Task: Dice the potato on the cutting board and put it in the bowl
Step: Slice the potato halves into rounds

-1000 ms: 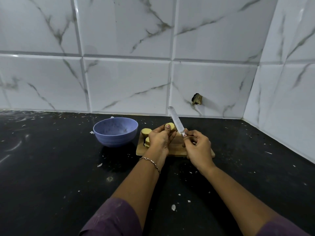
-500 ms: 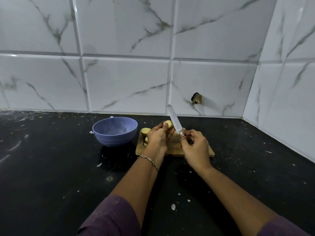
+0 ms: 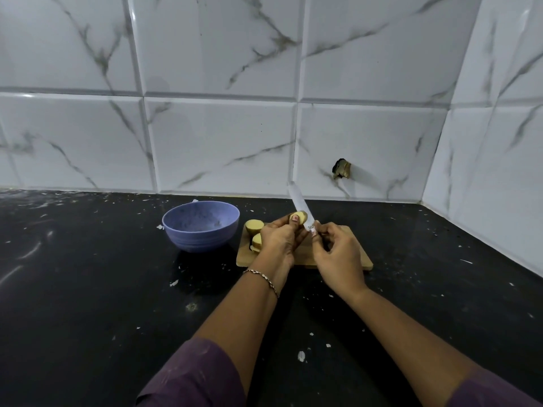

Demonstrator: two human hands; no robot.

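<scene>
Knife (image 3: 299,205) R hand (image 3: 338,254), potato (image 3: 301,214) L hand (image 3: 277,239)

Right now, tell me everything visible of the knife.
The knife has a pale blade with a rounded tip, material unclear. It is held above the cutting board, tip pointing up and away, leaning left. The right hand pinches it at the blade's base, hiding the handle. The blade's lower part lies against the potato piece held by the left hand.
</scene>
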